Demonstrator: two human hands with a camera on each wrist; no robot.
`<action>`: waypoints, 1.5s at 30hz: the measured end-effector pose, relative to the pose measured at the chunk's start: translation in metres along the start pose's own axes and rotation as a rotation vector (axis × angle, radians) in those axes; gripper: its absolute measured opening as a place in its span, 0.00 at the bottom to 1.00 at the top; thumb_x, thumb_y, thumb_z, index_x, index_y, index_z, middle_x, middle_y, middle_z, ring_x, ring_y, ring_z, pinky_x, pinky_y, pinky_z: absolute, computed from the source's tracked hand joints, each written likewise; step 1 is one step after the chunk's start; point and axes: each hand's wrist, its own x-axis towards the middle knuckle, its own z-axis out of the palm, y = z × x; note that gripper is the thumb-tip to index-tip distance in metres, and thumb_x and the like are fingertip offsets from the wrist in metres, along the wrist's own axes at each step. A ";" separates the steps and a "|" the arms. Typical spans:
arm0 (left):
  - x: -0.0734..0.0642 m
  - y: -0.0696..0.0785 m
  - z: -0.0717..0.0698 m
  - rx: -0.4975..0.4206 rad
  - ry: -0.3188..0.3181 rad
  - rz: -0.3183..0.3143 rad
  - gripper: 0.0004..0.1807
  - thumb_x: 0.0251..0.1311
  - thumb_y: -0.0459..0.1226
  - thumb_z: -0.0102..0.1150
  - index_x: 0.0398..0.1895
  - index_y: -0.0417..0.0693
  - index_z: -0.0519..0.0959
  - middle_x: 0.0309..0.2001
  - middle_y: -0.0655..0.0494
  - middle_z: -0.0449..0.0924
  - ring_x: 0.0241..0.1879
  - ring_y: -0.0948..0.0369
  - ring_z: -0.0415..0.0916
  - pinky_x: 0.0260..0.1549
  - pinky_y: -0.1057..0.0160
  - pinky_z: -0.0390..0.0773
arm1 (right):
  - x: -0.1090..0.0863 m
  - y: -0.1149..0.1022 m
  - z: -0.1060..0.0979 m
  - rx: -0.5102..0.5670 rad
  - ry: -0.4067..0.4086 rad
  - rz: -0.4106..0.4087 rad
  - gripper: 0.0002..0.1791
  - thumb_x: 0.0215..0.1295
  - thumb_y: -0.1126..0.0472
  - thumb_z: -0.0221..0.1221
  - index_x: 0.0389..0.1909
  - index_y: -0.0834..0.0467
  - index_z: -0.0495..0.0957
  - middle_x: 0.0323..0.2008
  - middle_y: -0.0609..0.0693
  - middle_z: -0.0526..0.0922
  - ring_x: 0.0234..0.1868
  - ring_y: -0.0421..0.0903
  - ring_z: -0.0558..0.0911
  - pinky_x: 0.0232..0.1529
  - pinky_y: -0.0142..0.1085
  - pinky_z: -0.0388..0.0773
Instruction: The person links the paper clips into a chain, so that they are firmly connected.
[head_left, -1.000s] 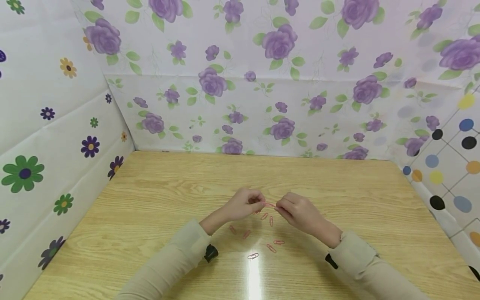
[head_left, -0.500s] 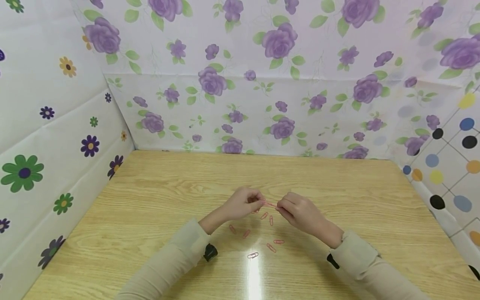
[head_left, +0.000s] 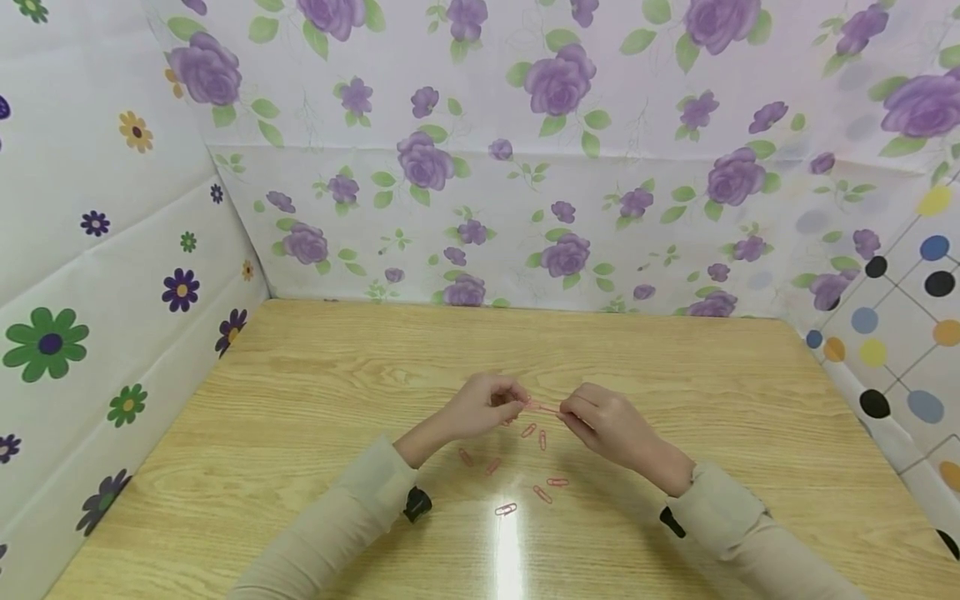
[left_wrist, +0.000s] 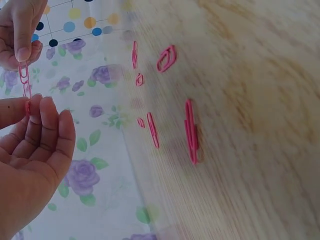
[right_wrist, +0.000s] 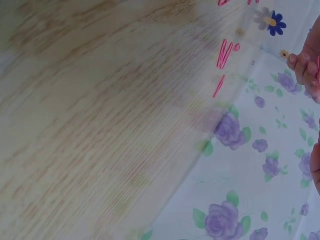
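My left hand (head_left: 480, 408) pinches one end of a short run of linked pink paper clips (head_left: 547, 408) above the table. At its other end my right hand (head_left: 609, 423) grips a clip between thumb and fingers. The left wrist view shows the linked clips (left_wrist: 24, 80) stretched between both hands, with the left thumb and index finger closed on the lower one. How many clips lie within the left hand is hidden. In the right wrist view only edges of the left hand (right_wrist: 307, 70) and right hand (right_wrist: 316, 167) appear.
Below the hands, several loose pink paper clips lie scattered on the wooden table (head_left: 360, 358), among them one nearest the body (head_left: 506, 509) and a pair (head_left: 542, 494) to its right. Patterned cloth walls (head_left: 480, 208) enclose the table at the back and both sides.
My right hand has shifted slightly to the right, so the gap between the hands is wider and more of the linked clips shows. The left hand and loose clips stay nearly in place.
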 end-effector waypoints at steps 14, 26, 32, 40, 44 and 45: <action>-0.002 -0.001 0.003 -0.089 -0.080 0.005 0.10 0.59 0.24 0.46 0.37 0.35 0.79 0.29 0.41 0.77 0.21 0.64 0.67 0.20 0.70 0.68 | 0.003 -0.001 0.004 0.037 -0.001 0.041 0.18 0.69 0.56 0.46 0.25 0.60 0.77 0.23 0.48 0.76 0.23 0.39 0.74 0.23 0.27 0.71; -0.003 -0.002 0.008 -0.210 -0.068 -0.032 0.04 0.60 0.28 0.53 0.29 0.35 0.75 0.32 0.46 0.78 0.33 0.59 0.76 0.36 0.64 0.76 | 0.005 -0.003 0.006 0.052 -0.002 0.051 0.19 0.69 0.55 0.46 0.24 0.60 0.77 0.23 0.47 0.76 0.23 0.39 0.73 0.22 0.26 0.71; -0.004 -0.001 0.007 -0.269 -0.061 -0.044 0.04 0.59 0.28 0.55 0.32 0.34 0.72 0.29 0.46 0.79 0.30 0.62 0.77 0.36 0.59 0.77 | 0.005 -0.003 0.007 0.066 -0.002 0.048 0.18 0.69 0.56 0.47 0.25 0.60 0.77 0.23 0.47 0.76 0.23 0.39 0.73 0.23 0.26 0.71; -0.004 0.000 0.007 -0.263 -0.059 -0.030 0.09 0.59 0.27 0.53 0.42 0.30 0.74 0.28 0.43 0.79 0.28 0.64 0.76 0.35 0.57 0.77 | 0.005 -0.002 0.009 0.072 0.007 0.033 0.16 0.69 0.57 0.47 0.25 0.59 0.77 0.23 0.47 0.76 0.22 0.38 0.73 0.22 0.26 0.70; -0.004 -0.001 0.009 -0.237 -0.039 -0.039 0.08 0.61 0.30 0.53 0.39 0.32 0.76 0.28 0.39 0.78 0.27 0.62 0.77 0.33 0.46 0.76 | 0.005 -0.002 0.008 0.076 0.004 0.031 0.13 0.67 0.59 0.51 0.26 0.59 0.77 0.23 0.47 0.76 0.22 0.38 0.73 0.23 0.26 0.70; -0.004 -0.001 0.009 -0.225 -0.035 -0.038 0.08 0.61 0.30 0.53 0.38 0.32 0.77 0.28 0.38 0.78 0.26 0.61 0.77 0.32 0.45 0.75 | 0.005 -0.002 0.008 0.077 0.002 0.033 0.12 0.67 0.60 0.52 0.26 0.59 0.77 0.23 0.47 0.76 0.23 0.38 0.73 0.23 0.26 0.70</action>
